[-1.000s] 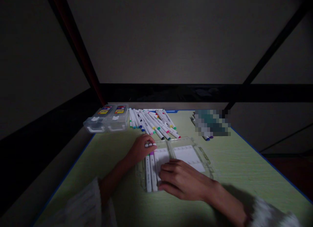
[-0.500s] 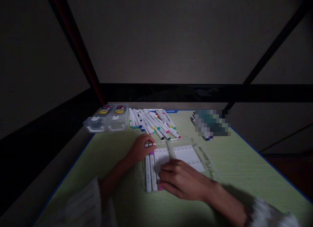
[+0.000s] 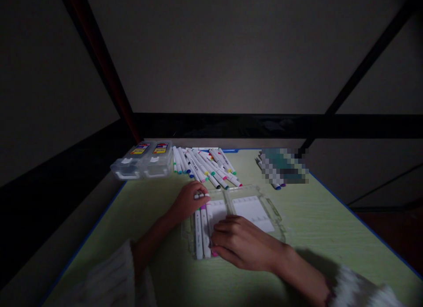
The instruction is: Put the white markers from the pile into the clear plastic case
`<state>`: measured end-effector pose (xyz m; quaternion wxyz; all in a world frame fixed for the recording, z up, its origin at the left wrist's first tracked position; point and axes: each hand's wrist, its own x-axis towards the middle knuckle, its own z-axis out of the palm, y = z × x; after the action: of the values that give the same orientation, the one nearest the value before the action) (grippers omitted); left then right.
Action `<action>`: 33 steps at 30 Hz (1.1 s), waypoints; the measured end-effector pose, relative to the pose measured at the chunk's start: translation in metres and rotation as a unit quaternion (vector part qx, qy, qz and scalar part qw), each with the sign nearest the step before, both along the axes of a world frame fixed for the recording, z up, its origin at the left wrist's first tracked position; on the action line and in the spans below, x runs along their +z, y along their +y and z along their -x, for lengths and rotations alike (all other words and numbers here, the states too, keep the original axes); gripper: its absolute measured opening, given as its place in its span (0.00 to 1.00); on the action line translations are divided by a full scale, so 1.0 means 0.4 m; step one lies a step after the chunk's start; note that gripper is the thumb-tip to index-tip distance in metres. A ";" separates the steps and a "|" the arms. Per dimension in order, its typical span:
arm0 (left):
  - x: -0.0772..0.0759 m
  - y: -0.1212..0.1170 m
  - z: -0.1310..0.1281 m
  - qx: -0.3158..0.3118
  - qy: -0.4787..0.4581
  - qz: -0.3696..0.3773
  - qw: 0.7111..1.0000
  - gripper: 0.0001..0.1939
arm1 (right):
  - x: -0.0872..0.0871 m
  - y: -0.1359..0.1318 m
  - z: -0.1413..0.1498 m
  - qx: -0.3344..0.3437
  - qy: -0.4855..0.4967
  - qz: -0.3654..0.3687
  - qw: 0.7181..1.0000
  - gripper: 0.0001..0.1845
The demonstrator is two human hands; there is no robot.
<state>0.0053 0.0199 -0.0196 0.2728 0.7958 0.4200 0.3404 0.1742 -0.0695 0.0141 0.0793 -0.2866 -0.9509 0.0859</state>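
Note:
An open clear plastic marker case [image 3: 277, 212] lies in front of me, with white paper inserts [image 3: 253, 210] inside. In its left half, two white markers [image 3: 198, 236] rest side by side, one with a green band and one with a purple band. My left hand [image 3: 190, 201] curls over the upper ends of the markers, its fingertips closed on them. My right hand [image 3: 244, 243] is closed around the lower part of another white marker next to these; only its pink end [image 3: 214, 254] shows below my fingers, and the rest is mostly hidden.
Behind the case lies a loose pile of white markers [image 3: 201, 166] with coloured ends. Two closed clear cases [image 3: 158, 166] with yellow labels stand at the back left. Several more markers [image 3: 276, 183] lie at the right beside a pixelated patch. The green table [image 3: 317, 241] has a blue edge.
The view has shifted slightly. Both hands keep nearly the same places on the markers in the case, and the other things have not moved.

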 end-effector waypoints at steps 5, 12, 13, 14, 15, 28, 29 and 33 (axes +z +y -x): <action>-0.004 0.001 0.001 -0.002 0.002 -0.004 1.000 0.03 | -0.004 0.003 -0.002 0.010 -0.005 -0.013 1.000 0.14; -0.007 0.000 0.002 -0.007 0.001 -0.009 1.000 0.03 | -0.005 0.010 -0.014 0.028 -0.018 -0.070 0.997 0.15; -0.006 0.000 0.002 -0.006 0.002 -0.010 1.000 0.03 | -0.004 0.012 -0.016 0.026 -0.019 -0.078 0.996 0.14; -0.006 0.001 0.002 -0.006 0.003 -0.009 1.000 0.03 | -0.004 0.014 -0.017 0.023 -0.021 -0.086 0.996 0.14; -0.006 0.001 0.002 -0.005 0.004 -0.009 1.000 0.03 | -0.003 0.015 -0.019 0.021 -0.023 -0.093 0.995 0.14; -0.006 0.003 0.004 -0.011 0.003 -0.006 1.000 0.03 | 0.008 0.045 -0.060 -0.040 -0.012 -0.118 0.992 0.16; -0.007 0.002 0.004 -0.012 0.002 -0.004 1.000 0.03 | 0.008 0.049 -0.065 -0.045 -0.015 -0.116 0.992 0.16; -0.004 0.002 0.003 -0.011 0.001 0.000 1.000 0.03 | 0.006 0.063 -0.081 -0.068 -0.024 -0.105 0.992 0.15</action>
<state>0.0042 0.0206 -0.0213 0.2763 0.8006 0.4113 0.3370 0.2067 -0.0444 0.0164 0.0914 -0.3424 -0.9347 -0.0265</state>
